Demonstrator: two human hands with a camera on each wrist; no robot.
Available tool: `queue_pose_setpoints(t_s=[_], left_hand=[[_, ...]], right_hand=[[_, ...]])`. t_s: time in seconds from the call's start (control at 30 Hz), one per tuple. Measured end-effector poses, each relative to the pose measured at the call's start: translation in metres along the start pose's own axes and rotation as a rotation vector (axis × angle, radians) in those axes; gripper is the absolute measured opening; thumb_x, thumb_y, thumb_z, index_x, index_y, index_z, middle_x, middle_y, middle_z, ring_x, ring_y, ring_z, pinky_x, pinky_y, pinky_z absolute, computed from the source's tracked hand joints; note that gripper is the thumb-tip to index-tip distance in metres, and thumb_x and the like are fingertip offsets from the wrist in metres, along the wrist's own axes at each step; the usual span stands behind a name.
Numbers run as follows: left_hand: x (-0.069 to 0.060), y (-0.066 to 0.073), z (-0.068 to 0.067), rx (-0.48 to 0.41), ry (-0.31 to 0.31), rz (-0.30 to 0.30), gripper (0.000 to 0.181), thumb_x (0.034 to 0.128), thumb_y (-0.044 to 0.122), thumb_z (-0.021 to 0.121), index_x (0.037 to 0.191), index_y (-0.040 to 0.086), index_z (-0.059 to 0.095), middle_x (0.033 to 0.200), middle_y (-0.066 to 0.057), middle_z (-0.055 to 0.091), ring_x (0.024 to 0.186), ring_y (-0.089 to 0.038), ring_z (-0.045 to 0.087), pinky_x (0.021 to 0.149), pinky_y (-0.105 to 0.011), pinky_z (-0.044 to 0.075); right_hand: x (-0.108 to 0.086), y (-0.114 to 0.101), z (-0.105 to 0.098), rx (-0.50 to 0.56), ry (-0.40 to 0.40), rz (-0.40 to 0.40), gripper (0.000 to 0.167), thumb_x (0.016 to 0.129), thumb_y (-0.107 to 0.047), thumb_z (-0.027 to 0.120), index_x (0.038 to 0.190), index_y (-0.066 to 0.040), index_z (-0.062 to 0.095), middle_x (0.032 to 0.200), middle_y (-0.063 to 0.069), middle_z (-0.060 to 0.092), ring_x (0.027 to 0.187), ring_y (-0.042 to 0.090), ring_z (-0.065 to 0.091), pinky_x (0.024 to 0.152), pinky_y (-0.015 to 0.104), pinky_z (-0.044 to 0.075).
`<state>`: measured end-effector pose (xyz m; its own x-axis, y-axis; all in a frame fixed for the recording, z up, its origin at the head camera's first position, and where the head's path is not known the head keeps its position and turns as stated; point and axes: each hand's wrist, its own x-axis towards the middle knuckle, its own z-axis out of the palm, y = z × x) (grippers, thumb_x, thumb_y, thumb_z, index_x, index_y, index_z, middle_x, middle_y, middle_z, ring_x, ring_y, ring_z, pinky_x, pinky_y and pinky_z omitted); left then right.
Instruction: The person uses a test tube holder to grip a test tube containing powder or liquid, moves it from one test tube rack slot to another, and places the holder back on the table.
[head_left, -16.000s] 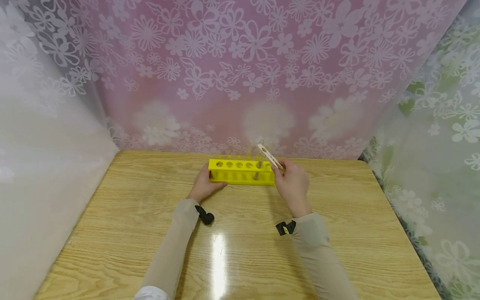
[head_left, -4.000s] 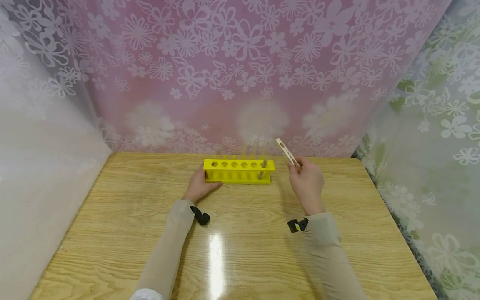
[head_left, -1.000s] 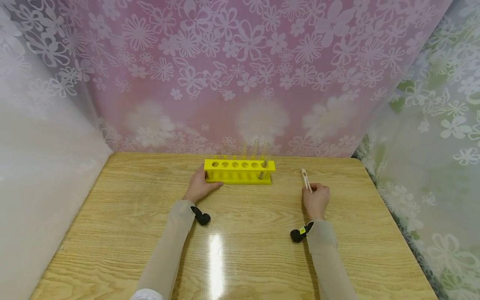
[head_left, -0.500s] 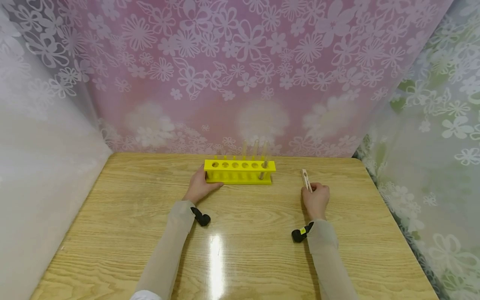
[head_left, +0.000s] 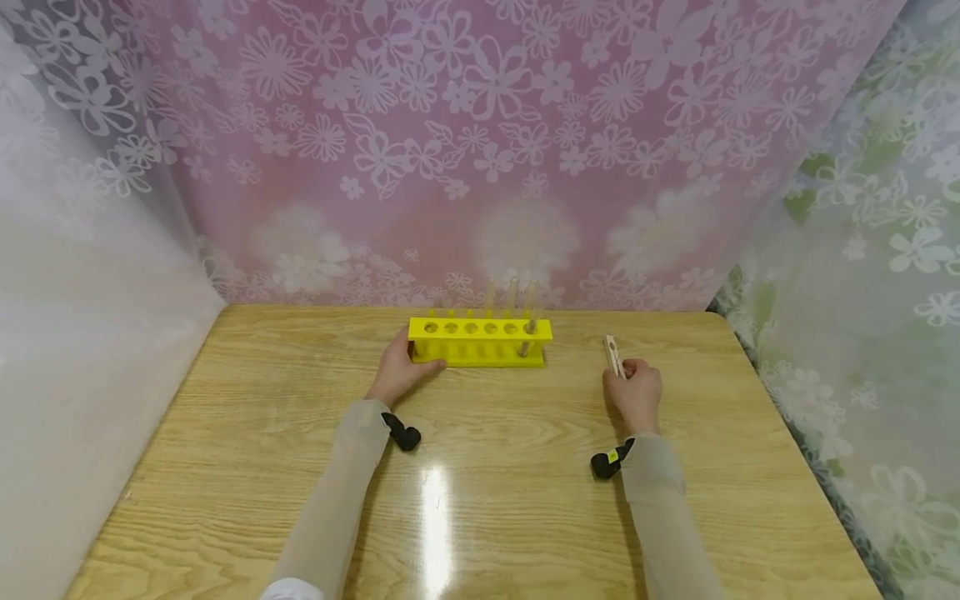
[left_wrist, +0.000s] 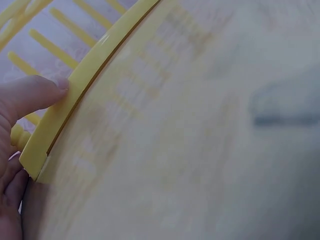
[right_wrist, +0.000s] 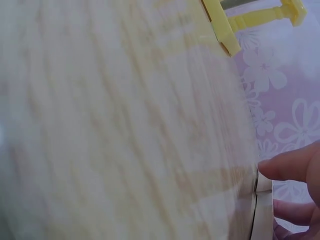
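Note:
A yellow test tube rack (head_left: pixel 480 337) stands near the table's back edge. My left hand (head_left: pixel 399 367) grips its left end; in the left wrist view the thumb (left_wrist: pixel 37 92) presses the rack's base (left_wrist: pixel 75 95) and the other fingers are behind it. A glass test tube (head_left: pixel 532 319) with something dark low inside stands in the rightmost hole, leaning slightly. To the right of the rack, my right hand (head_left: pixel 633 393) pinches the near end of a wooden test tube clamp (head_left: pixel 613 354), which lies low at the tabletop. The right wrist view shows thumb and fingers around the clamp (right_wrist: pixel 262 217).
Yellow drying pegs (head_left: pixel 470 313) run along the rack's rear, and clear glass shows above those on the right. Wooden tabletop (head_left: pixel 510 467) extends around both arms. Flowered curtains (head_left: pixel 487 167) rise behind the table and at both sides.
The test tube has moved from the fifth hole to the rightmost one. The clamp came off it, and my right hand lowered the clamp to the table at right. My left hand kept hold of the rack.

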<state>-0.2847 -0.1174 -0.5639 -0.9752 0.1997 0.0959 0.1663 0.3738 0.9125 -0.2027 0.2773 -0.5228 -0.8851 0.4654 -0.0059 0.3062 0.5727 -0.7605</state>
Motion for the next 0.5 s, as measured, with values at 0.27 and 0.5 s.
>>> queue_pose_setpoints(t_s=[0.27,0.5], left_hand=[[-0.0034,-0.003,0.0005,0.003,0.026,0.011,0.076,0.0744,0.026,0.089,0.137,0.01,0.049,0.131,-0.011,0.057,0.122,-0.031,0.055,0.104,-0.048,0.043],[-0.003,-0.0016,0.0003,-0.01,0.024,0.019,0.077,0.0746,0.031,0.088,0.137,0.011,0.048,0.131,-0.01,0.056,0.122,-0.031,0.054,0.103,-0.049,0.044]], right_hand=[[0.0008,0.0024,0.0009,-0.032,-0.027,0.014,0.048,0.09,-0.019,0.062,0.128,0.009,0.054,0.113,0.026,0.051,0.106,0.039,0.046,0.092,0.05,0.039],[-0.0008,-0.0005,-0.0013,-0.034,-0.045,0.029,0.05,0.091,-0.02,0.063,0.13,0.01,0.052,0.115,0.027,0.051,0.105,0.039,0.047,0.091,0.05,0.041]])
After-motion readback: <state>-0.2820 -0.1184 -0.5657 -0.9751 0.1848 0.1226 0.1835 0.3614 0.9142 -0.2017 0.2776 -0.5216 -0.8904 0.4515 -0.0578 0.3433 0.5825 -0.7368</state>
